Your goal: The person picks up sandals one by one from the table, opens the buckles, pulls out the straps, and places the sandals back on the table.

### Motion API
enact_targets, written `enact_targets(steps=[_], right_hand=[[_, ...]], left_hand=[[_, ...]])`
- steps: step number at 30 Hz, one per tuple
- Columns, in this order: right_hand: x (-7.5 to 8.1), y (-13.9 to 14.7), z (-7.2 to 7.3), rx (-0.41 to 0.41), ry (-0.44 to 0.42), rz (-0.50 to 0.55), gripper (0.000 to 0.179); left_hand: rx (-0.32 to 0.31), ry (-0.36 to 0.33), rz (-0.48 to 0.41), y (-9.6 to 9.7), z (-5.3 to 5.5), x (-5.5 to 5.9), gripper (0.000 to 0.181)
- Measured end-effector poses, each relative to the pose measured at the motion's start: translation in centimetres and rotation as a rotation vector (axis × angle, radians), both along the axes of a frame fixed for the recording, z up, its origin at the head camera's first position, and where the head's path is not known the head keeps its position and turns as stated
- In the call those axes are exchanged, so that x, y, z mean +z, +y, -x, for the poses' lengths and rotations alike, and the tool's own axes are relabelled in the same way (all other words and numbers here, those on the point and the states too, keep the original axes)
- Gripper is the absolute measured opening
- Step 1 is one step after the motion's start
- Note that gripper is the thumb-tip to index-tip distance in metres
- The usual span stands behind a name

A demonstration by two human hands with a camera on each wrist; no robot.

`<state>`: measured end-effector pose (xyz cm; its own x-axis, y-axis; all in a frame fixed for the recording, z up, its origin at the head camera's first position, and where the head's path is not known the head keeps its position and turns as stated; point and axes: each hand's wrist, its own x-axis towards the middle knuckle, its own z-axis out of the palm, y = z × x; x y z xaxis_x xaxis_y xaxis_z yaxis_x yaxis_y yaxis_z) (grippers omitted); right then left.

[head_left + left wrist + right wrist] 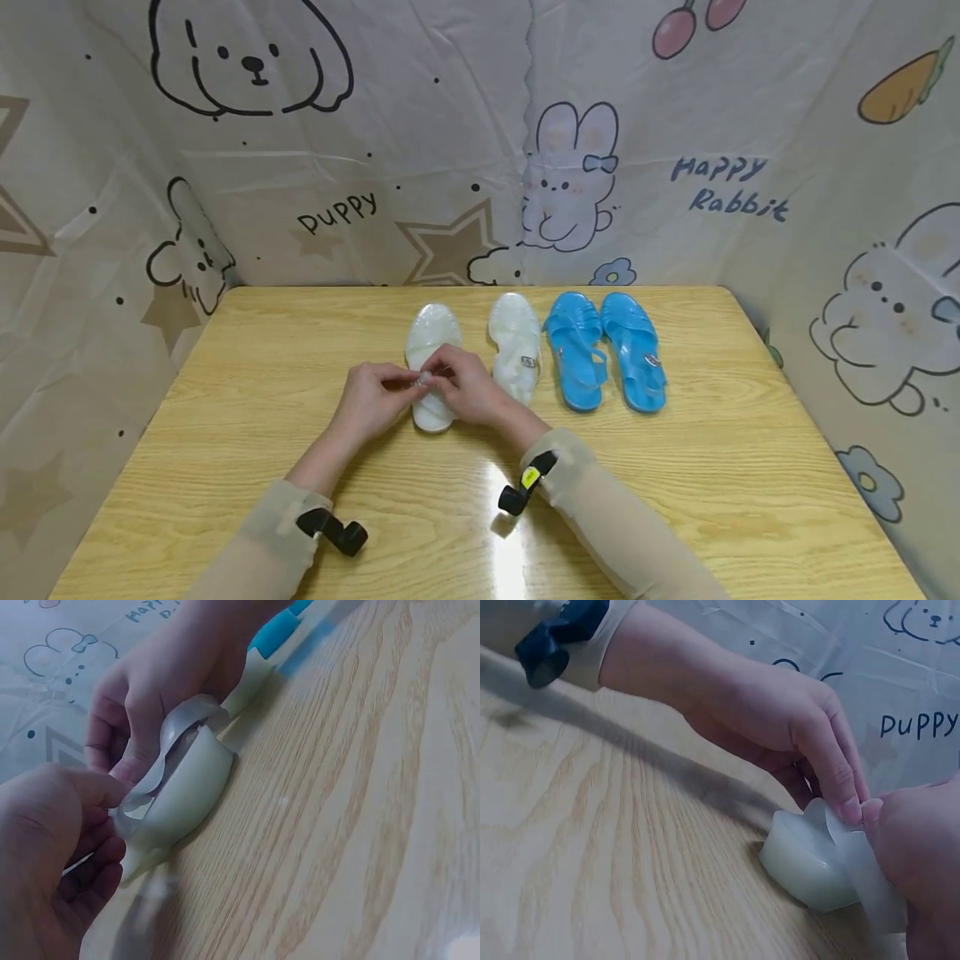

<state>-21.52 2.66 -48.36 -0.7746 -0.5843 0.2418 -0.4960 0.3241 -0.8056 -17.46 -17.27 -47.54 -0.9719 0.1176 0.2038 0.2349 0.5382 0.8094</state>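
A translucent white sandal [433, 327] lies on the table with its toe toward the back, under both hands. My left hand [373, 400] pinches the sandal's ankle strap [196, 714] between thumb and fingers at the left side. From the other side my right hand [471, 388] pinches the strap close to the left fingertips. A small shiny spot shows between the fingertips, but the fingers hide the fastening there. In the left wrist view the strap arches above the sandal's heel [196, 787]. The matching white sandal [513, 320] stands to the right, partly behind my right hand, with a buckle [529, 362] on its strap.
Two blue sandals [574, 317] [634, 333] stand side by side right of the white pair. All rest on a light wooden table [247, 400]. A printed cloth [450, 125] hangs around its back and sides. Both wrists carry small black cameras [341, 533].
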Motion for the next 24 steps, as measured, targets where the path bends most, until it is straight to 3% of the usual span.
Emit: enact_targets(steps=[8,13,18,24], right_hand=[[-0.6,0.2,0.0,-0.069,-0.151,0.133,0.005],[-0.4,0.2,-0.1,-0.104,-0.205,0.196,0.005],[0.2,0.4,-0.3,-0.144,-0.104,0.243,0.015],[1.3,0.8,0.0,-0.134,0.191,0.242,0.017]], left_hand=[[0.004,-0.030,-0.062,0.0,0.1,-0.4,0.015],[0.008,-0.055,-0.036,0.1,0.0,-0.4,0.020],[0.020,-0.053,0.073,0.4,0.2,0.1,0.026],[0.017,-0.033,0.196,0.9,0.8,1.6,0.028]])
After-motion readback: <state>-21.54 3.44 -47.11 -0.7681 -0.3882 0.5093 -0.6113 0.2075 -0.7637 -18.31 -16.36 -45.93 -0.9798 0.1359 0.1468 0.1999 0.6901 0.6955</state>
